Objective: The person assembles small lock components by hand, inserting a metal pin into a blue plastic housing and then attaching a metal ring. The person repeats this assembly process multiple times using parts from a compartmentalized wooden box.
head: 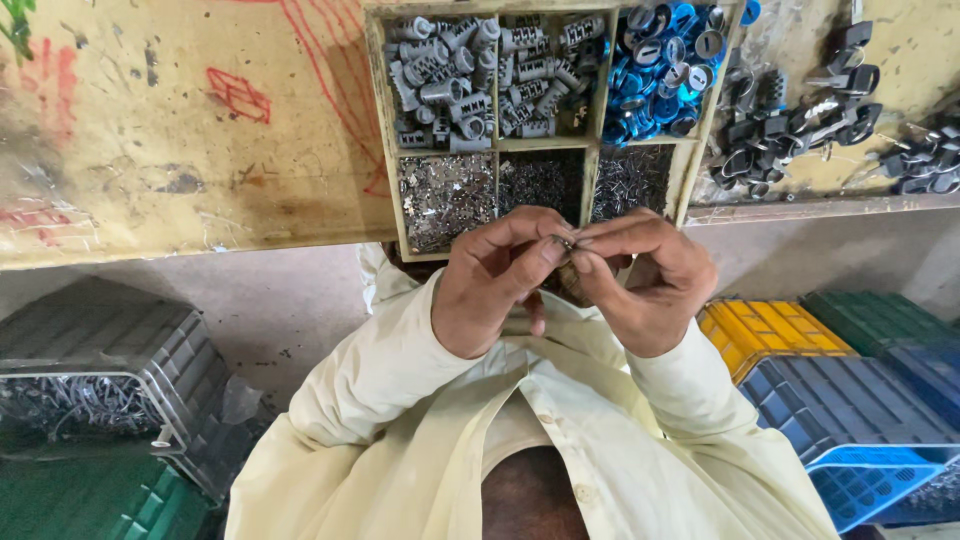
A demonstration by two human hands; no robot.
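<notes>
My left hand (495, 285) and my right hand (650, 285) meet fingertip to fingertip just in front of the wooden tray (378, 120). Between thumbs and forefingers they pinch a small grey metal part (566, 242), mostly hidden by the fingers. The tray's back compartments hold grey lock cylinders (445, 80) and blue-rimmed round parts (660, 70). Its front compartments hold tiny shiny metal pieces (445, 195). Cream sleeves cover both forearms.
The tray rests on a worn yellowish workbench (180, 130) with red marks. Black keys and fittings (800, 125) lie in a heap at the right. Below the bench stand grey (100, 340), green, yellow (765, 335) and blue (850, 410) plastic crates.
</notes>
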